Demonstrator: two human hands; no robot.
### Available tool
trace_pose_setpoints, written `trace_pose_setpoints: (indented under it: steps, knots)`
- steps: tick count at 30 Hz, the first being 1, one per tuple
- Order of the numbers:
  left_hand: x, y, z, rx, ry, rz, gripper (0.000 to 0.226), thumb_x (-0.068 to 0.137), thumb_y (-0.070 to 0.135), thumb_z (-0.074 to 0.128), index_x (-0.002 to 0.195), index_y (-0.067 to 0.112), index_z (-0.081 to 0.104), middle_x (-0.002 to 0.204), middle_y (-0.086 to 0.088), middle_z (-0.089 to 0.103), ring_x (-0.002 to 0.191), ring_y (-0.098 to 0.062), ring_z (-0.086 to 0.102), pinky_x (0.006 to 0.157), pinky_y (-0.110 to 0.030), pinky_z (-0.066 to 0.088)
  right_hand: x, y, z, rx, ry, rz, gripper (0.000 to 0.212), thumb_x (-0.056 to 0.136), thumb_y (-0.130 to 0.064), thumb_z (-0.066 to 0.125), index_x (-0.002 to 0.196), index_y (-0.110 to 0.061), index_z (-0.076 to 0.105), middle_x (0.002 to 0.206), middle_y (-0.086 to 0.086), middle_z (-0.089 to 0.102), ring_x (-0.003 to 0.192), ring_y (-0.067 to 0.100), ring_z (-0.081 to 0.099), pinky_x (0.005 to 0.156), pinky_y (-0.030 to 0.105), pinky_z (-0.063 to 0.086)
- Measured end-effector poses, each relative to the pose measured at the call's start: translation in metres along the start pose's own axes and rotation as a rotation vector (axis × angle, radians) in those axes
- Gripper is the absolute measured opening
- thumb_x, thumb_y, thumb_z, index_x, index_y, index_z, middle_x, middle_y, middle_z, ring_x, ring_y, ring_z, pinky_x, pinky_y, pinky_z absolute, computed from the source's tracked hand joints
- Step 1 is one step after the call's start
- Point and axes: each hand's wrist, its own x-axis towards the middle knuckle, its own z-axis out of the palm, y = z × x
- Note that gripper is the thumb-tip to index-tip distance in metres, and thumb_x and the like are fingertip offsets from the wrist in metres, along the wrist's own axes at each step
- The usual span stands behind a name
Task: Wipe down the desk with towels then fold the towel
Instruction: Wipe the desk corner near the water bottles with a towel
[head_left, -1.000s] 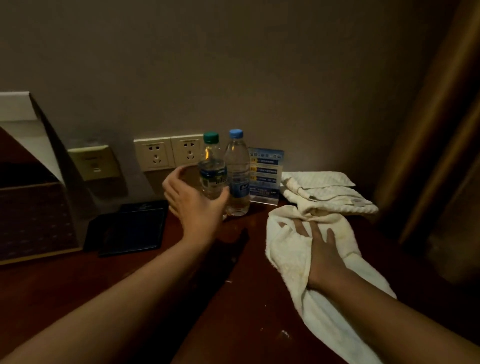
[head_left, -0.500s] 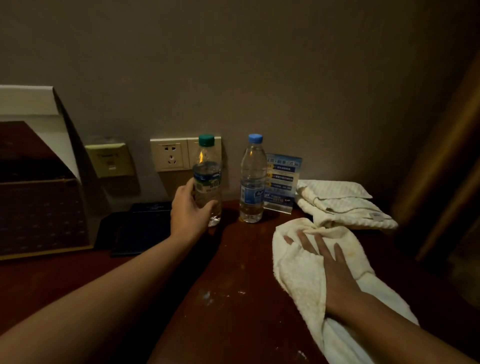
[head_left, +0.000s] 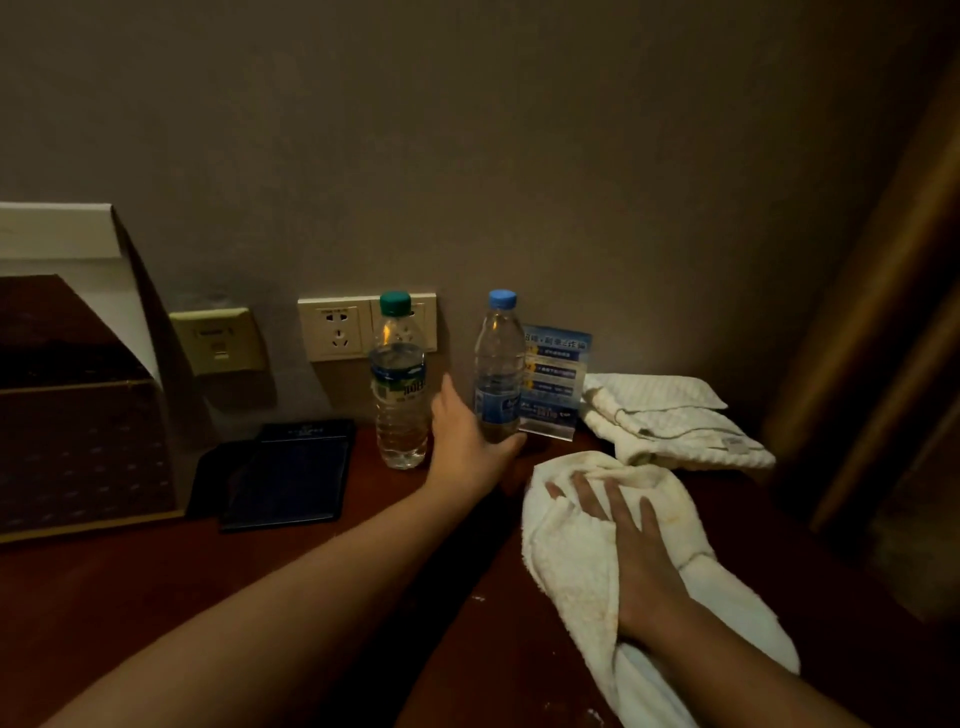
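Wiping stage, clearing the way: left hand (head_left: 467, 436) cups the blue-capped clear plastic water bottle (head_left: 497, 364), thumb across its base, whether it grips I cannot tell. Right hand (head_left: 636, 566) presses the crumpled cream terry towel (head_left: 566, 561) onto the red-brown wooden table (head_left: 156, 561), fingers (head_left: 589, 501) spread flat. Next, probably: shift the bottle aside, wipe beneath

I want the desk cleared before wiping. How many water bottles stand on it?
2. The green-capped bottle stands by the wall sockets; the blue-capped bottle stands right of it, before the blue card, the left hand wrapped round its base. None appears hidden.
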Motion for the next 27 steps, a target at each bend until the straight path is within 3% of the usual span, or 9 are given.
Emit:
trace_pose_setpoints:
  steps: [3, 5, 7, 9, 10, 12, 14, 24, 27]
  knots:
    - [0.020, -0.010, 0.020, -0.104, -0.044, -0.130, 0.120, 0.076, 0.029, 0.088, 0.162, 0.021, 0.005, 0.161, -0.007, 0.034, 0.148, -0.026, 0.036, 0.118, -0.047, 0.037, -0.002, -0.003, -0.003, 0.042, 0.074, -0.013, 0.098, 0.080, -0.071, 0.035, 0.165, -0.028, 0.009, 0.160, 0.010, 0.042, 0.135, 0.040, 0.055, 0.097, 0.067, 0.048]
    - [0.026, -0.017, 0.026, -0.123, -0.030, -0.133, 0.099, 0.082, 0.024, 0.083, 0.158, 0.019, 0.021, 0.150, -0.004, 0.050, 0.139, -0.024, 0.049, 0.112, -0.045, 0.045, -0.001, -0.004, -0.002, 0.042, 0.032, -0.035, 0.098, 0.079, -0.073, 0.028, 0.163, -0.035, -0.004, 0.166, 0.009, 0.031, 0.144, 0.039, 0.044, 0.105, 0.068, 0.040]
    - [0.028, -0.023, 0.029, -0.044, 0.002, -0.081, 0.072, 0.084, 0.026, 0.081, 0.145, 0.019, 0.042, 0.140, -0.001, 0.057, 0.131, -0.021, 0.055, 0.108, -0.042, 0.050, 0.001, -0.003, 0.002, 0.107, 0.036, -0.003, 0.098, 0.077, -0.073, 0.035, 0.164, -0.031, 0.015, 0.158, 0.010, 0.044, 0.133, 0.040, 0.056, 0.095, 0.068, 0.047]
    - [0.026, -0.028, 0.029, 0.001, 0.016, -0.045, 0.064, 0.086, 0.030, 0.079, 0.140, 0.022, 0.046, 0.138, 0.000, 0.056, 0.130, -0.018, 0.055, 0.107, -0.042, 0.050, 0.002, -0.004, 0.006, 0.093, 0.061, 0.014, 0.104, 0.075, -0.072, 0.038, 0.165, -0.027, 0.012, 0.152, 0.011, 0.049, 0.125, 0.041, 0.063, 0.088, 0.067, 0.052]
    - [0.025, -0.029, 0.029, 0.007, 0.016, -0.036, 0.064, 0.087, 0.031, 0.078, 0.142, 0.022, 0.045, 0.139, 0.000, 0.056, 0.130, -0.018, 0.054, 0.107, -0.042, 0.050, 0.001, -0.003, 0.005, 0.085, 0.075, -0.004, 0.104, 0.076, -0.072, 0.032, 0.165, -0.031, -0.001, 0.157, 0.012, 0.044, 0.131, 0.042, 0.058, 0.093, 0.069, 0.049]
    - [0.023, -0.032, 0.025, 0.031, 0.014, -0.020, 0.066, 0.089, 0.033, 0.076, 0.145, 0.020, 0.042, 0.140, -0.002, 0.056, 0.130, -0.019, 0.055, 0.106, -0.041, 0.051, -0.002, -0.003, -0.006, 0.062, 0.070, -0.049, 0.096, 0.071, -0.075, 0.008, 0.149, -0.041, -0.036, 0.173, 0.008, 0.005, 0.155, 0.043, 0.019, 0.115, 0.071, 0.021]
    - [0.022, -0.034, 0.018, 0.071, 0.029, 0.002, 0.067, 0.090, 0.032, 0.074, 0.146, 0.017, 0.041, 0.139, -0.004, 0.058, 0.129, -0.021, 0.056, 0.105, -0.039, 0.051, -0.003, -0.002, -0.003, 0.036, 0.041, -0.072, 0.091, 0.061, -0.077, -0.005, 0.133, -0.042, -0.050, 0.170, 0.001, -0.025, 0.158, 0.035, -0.012, 0.121, 0.064, -0.001]
    - [0.024, -0.056, -0.021, 0.244, 0.062, 0.050, 0.057, 0.093, 0.035, 0.071, 0.138, 0.011, 0.045, 0.127, -0.010, 0.063, 0.115, -0.026, 0.063, 0.092, -0.033, 0.052, -0.005, -0.003, -0.012, 0.057, -0.008, -0.068, 0.095, 0.053, -0.077, -0.008, 0.134, -0.043, -0.045, 0.168, -0.001, -0.029, 0.156, 0.035, -0.018, 0.122, 0.063, -0.006]
    - [0.024, -0.061, -0.032, 0.268, 0.065, 0.041, 0.057, 0.094, 0.037, 0.070, 0.137, 0.011, 0.043, 0.129, -0.010, 0.058, 0.119, -0.026, 0.059, 0.095, -0.034, 0.050, -0.005, -0.003, -0.012, 0.010, -0.026, -0.054, 0.090, 0.073, -0.084, 0.006, 0.131, -0.043, -0.048, 0.167, -0.001, -0.031, 0.156, 0.035, -0.018, 0.123, 0.063, -0.005]
